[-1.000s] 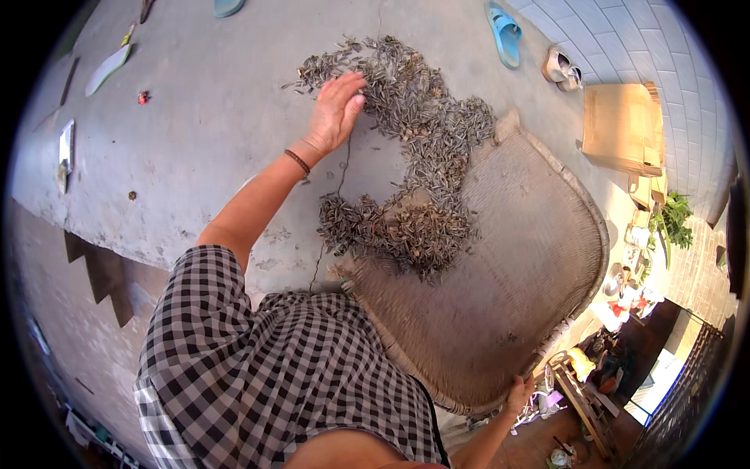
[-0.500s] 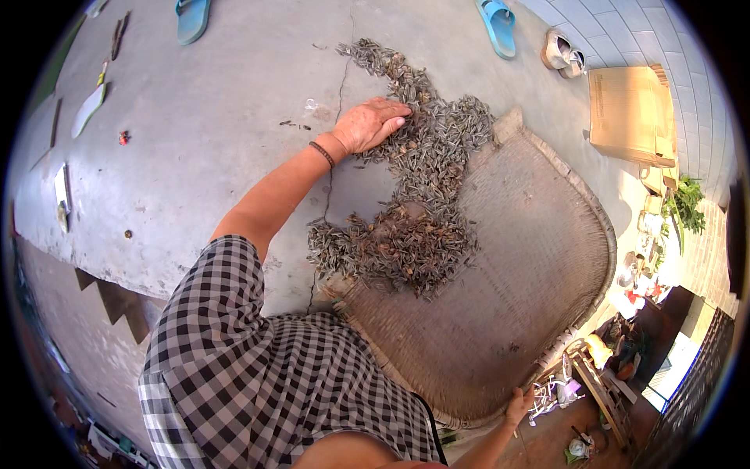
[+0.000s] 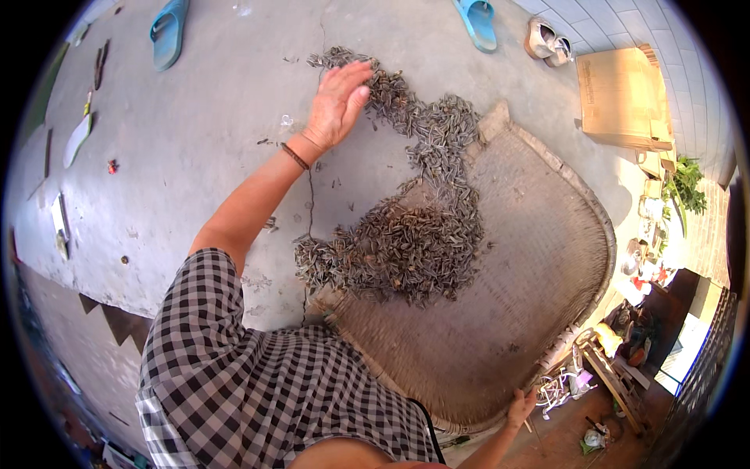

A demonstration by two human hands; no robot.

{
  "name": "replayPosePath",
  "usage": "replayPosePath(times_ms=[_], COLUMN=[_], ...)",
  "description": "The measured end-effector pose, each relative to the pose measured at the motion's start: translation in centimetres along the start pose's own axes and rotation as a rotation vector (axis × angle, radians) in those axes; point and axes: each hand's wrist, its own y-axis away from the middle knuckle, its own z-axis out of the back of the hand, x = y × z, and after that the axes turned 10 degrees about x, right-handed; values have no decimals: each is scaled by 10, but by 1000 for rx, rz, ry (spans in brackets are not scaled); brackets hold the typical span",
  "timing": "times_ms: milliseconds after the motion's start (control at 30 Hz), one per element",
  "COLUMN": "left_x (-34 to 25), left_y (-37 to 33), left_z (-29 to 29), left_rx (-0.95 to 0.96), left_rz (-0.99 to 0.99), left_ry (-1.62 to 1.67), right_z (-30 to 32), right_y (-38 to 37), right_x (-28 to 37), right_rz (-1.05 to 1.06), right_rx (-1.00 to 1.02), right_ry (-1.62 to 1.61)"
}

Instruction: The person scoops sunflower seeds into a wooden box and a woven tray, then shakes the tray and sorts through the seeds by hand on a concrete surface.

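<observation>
A scattered heap of striped sunflower seeds (image 3: 414, 242) lies partly on the concrete and partly on the open lip of a shallow woven winnowing basket (image 3: 539, 242). Its thinner trail curves away to the far side. My left hand (image 3: 337, 105), with a dark bracelet at the wrist, is beside that far trail, palm down, fingers stretched out and slightly blurred. Nothing shows in its grasp, and its fingertips are at the seeds' edge. At the lower right, my right hand (image 3: 519, 408) grips the basket's rim, its fingers partly hidden.
Blue slippers (image 3: 166, 35) lie at the far side, with pale shoes (image 3: 547, 41) and a cardboard box (image 3: 625, 98) by the tiled wall. A cracked concrete floor (image 3: 211, 133) stretches left, ending at a step. Wooden pieces (image 3: 617, 387) and clutter stand beyond the basket's right side.
My left hand has moved farther away and left along the seed trail. More seeds are gathered near the basket lip, and the trail is thinner. My right hand stays on the rim.
</observation>
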Motion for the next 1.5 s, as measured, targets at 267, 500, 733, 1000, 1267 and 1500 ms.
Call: replayPosePath(times_ms=[267,500,733,1000,1267,1500], left_x=[105,0,-82,-2,-6,-25], left_y=[-56,-39,-7,-119,-135,-101], left_z=[11,-74,-87,-166,-192,-174], left_rx=[255,576,768,571,782,867], left_rz=[95,-115,-363,-306,-476,-458], left_ry=[-369,73,450,-105,-33,178], right_z=[-14,-10,0,4,-7,-10], right_y=[1,1,-3,10,29,22], right_x=[27,36,0,12,12,-8], right_rz=[52,67,21,-53,-81,-133], right_rx=[-28,12,-9,-20,25,-81], right_ry=[-36,-58,-83,-180,-210,-139])
